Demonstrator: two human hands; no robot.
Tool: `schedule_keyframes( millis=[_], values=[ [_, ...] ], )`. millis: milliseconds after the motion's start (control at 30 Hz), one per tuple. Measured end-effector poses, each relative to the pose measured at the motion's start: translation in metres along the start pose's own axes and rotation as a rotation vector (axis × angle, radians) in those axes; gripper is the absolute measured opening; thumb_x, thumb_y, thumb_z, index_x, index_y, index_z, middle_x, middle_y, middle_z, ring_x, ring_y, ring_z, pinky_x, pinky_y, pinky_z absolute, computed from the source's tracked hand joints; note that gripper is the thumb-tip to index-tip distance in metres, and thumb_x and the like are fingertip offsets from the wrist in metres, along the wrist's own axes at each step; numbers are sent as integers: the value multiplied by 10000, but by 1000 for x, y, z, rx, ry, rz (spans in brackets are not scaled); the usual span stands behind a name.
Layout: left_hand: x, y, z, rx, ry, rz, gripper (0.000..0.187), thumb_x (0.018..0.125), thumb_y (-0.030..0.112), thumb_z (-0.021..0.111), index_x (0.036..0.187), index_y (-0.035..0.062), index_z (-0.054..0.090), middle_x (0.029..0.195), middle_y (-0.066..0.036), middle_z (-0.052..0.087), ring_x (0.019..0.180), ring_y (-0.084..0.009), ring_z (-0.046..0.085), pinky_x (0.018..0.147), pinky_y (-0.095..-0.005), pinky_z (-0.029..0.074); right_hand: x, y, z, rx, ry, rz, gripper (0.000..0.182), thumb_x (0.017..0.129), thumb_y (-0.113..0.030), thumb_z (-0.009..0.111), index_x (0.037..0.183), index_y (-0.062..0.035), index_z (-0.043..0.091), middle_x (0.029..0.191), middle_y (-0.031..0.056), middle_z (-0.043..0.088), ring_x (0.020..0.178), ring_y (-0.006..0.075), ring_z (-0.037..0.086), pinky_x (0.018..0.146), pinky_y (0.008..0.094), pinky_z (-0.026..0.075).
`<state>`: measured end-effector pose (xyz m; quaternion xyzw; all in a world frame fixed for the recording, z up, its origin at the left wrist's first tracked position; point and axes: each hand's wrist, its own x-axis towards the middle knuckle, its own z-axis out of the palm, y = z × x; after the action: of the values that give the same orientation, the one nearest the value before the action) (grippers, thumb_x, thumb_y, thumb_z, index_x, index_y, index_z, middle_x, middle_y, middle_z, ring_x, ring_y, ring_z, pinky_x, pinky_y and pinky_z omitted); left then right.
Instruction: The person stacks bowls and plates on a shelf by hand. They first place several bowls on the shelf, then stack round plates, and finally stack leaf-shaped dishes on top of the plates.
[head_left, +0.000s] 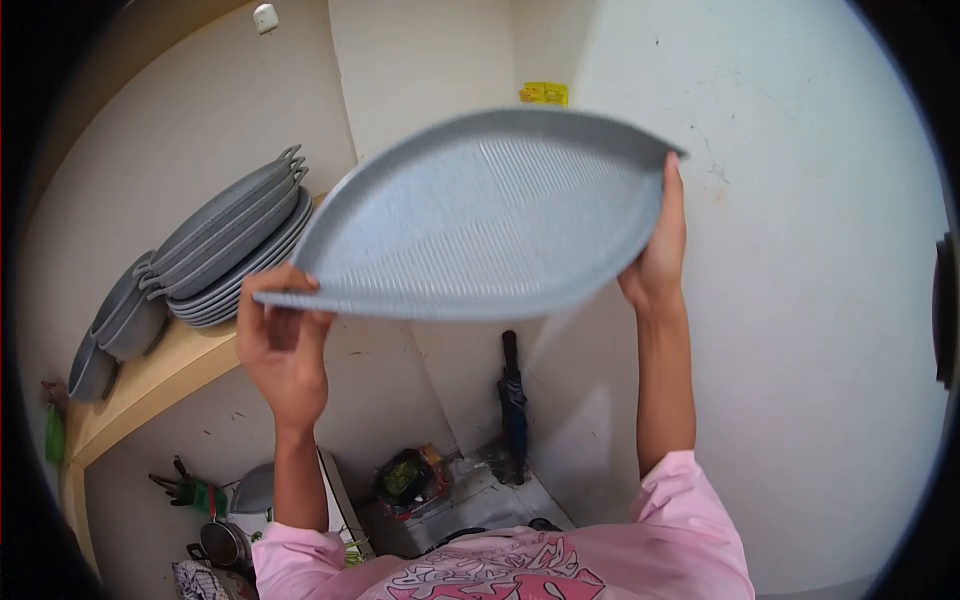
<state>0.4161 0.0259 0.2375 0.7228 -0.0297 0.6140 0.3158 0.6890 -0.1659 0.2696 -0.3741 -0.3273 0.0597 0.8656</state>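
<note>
A large grey leaf-shaped tray with a ribbed inner face is held up before me. My left hand grips its pointed left end, thumb below and fingers over the rim. At the right end, my right hand holds the rim near the other tip, its fingers partly hidden behind the tray. Left of the tray, a stack of grey oval dishes with handles leans on several grey plates on a wooden shelf.
Grey bowls stand at the shelf's left part. Below are a pan, a black container with green contents and a dark umbrella against the wall. A yellow box shows behind the tray. White wall rises on the right.
</note>
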Motion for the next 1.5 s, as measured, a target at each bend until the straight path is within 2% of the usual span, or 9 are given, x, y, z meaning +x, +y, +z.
schedule_keyframes(
  millis=[200,233,333,367,567,667,967,1267,1500],
  values=[
    [59,0,24,-21,97,-72,227,1030,183,693,1144,26,575,924,-33,632,893,-83,556,822,-241,455,78,-23,32,-213,-123,25,612,1079,-542,444,1383,-16,511,1279,101,587,1125,191,604,1044,393,487],
    [66,-2,27,2,112,-86,265,1036,228,690,1151,12,589,895,-50,671,891,-97,587,836,-249,469,94,-20,32,-220,-132,53,550,1083,-502,465,1311,-6,535,1166,102,599,981,166,609,955,368,516],
    [77,-14,30,25,81,-148,314,1047,291,669,1183,15,607,1047,-111,720,979,-159,645,964,-322,479,130,-11,36,-196,-187,155,434,1097,-409,426,1219,-15,561,1111,107,609,884,164,581,872,376,506],
    [80,-16,31,60,77,-163,318,1047,294,668,1180,11,609,1051,-120,726,981,-162,650,967,-326,483,134,-10,41,-143,-163,193,295,1065,-314,468,1101,-33,550,992,89,565,772,145,493,706,327,472],
    [83,-25,35,98,77,-195,345,1048,310,665,1175,-6,613,1050,-151,743,1002,-168,661,972,-323,492,158,13,35,-76,-360,307,115,994,-138,501,977,-25,493,897,61,508,713,129,436,532,282,377],
    [81,-26,38,130,81,-186,348,1047,296,667,1167,-25,606,1033,-154,742,1017,-160,665,958,-308,495,174,35,25,-108,-401,281,79,988,-83,521,989,-5,526,920,65,532,714,133,452,565,293,408],
    [73,-37,47,238,73,-218,319,1051,262,660,1115,-44,596,998,-148,739,990,-139,666,913,-293,517,179,80,24,-293,-238,146,247,976,-90,636,1059,139,682,1012,129,699,819,159,651,727,291,550],
    [68,-35,49,437,56,-278,341,1044,301,666,1090,-33,613,899,-98,719,861,-107,626,820,-264,490,176,114,17,-556,-137,19,351,907,-153,716,1090,147,728,913,166,751,800,176,714,738,331,569],
    [65,-35,48,594,30,-337,399,1024,368,687,1017,-27,631,684,-6,561,650,-63,419,584,-260,362,171,115,17,-857,-78,-59,420,872,-289,731,1093,66,767,967,255,768,931,346,760,874,400,564]
  ],
)
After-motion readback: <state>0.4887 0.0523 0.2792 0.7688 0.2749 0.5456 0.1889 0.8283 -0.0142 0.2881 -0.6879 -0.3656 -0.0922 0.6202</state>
